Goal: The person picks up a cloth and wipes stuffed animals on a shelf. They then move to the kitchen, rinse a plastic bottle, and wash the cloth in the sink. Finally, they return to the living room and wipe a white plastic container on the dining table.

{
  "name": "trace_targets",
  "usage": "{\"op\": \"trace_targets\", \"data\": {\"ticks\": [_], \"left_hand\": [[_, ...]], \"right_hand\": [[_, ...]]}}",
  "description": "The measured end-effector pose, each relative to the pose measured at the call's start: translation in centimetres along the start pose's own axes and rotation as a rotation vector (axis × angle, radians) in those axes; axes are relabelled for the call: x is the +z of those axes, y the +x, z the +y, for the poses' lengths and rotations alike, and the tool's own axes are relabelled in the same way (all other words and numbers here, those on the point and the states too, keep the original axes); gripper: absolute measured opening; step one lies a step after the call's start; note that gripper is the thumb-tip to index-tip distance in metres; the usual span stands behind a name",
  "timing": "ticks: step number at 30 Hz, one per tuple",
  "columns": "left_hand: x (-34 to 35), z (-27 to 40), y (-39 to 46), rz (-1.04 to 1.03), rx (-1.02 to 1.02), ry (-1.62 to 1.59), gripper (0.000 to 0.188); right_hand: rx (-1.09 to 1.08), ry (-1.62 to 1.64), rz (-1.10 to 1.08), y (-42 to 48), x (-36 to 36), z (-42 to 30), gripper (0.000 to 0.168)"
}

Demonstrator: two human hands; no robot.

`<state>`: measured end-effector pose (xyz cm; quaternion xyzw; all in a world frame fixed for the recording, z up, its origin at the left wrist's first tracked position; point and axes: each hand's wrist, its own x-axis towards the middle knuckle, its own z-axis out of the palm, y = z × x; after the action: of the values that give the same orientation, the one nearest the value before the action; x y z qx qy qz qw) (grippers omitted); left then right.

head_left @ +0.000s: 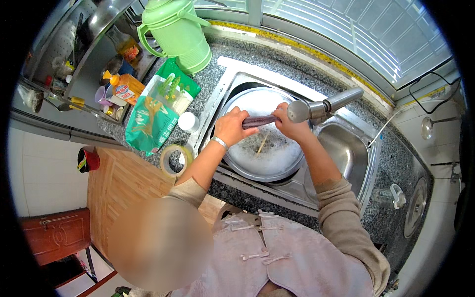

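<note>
A dark purplish wet cloth (259, 121), twisted into a narrow roll, stretches between my two hands. My left hand (233, 126) grips its left end, and my right hand (291, 122) grips the right end, partly behind the faucet head. Both hands are above a round metal basin (264, 178) standing in the larger sink bowl. Sudsy, greyish water (245, 148) fills the basin, and a thin light-coloured stick-like piece (262, 143) lies at its surface.
The metal faucet (315, 110) reaches over the basin beside my right hand. Left of the sink are a white-capped container (188, 122), a tape roll (176, 173), a green food packet (152, 115) and a green thermos jug (178, 37). A glass jar (387, 196) lies right.
</note>
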<state>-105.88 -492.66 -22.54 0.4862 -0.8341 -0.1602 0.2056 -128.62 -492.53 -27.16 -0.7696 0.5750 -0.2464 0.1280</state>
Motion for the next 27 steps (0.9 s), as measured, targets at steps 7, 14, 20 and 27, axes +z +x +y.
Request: {"op": "trace_targets", "data": {"ticks": [7, 14, 20, 27], "left_hand": [[-2.1, -0.1, 2.0, 0.236, -0.015, -0.059, 0.02], [1.9, -1.2, 1.4, -0.014, -0.199, 0.129, 0.015], [12.6, -2.7, -2.5, -0.507, -0.346, 0.133, 0.025], [13.0, -4.5, -2.3, -0.395, -0.433, -0.513, 0.025]], "right_hand": [[-0.048, 0.116, 0.097, 0.4, -1.5, -1.0, 0.022], [-0.053, 0.147, -0.22, -0.1, 0.1, -0.5, 0.023], [0.158, -0.145, -0.375, -2.8, 9.2, -0.5, 0.016], [0.288, 0.422, -0.139, -1.9, 7.4, 0.1, 0.018]]}}
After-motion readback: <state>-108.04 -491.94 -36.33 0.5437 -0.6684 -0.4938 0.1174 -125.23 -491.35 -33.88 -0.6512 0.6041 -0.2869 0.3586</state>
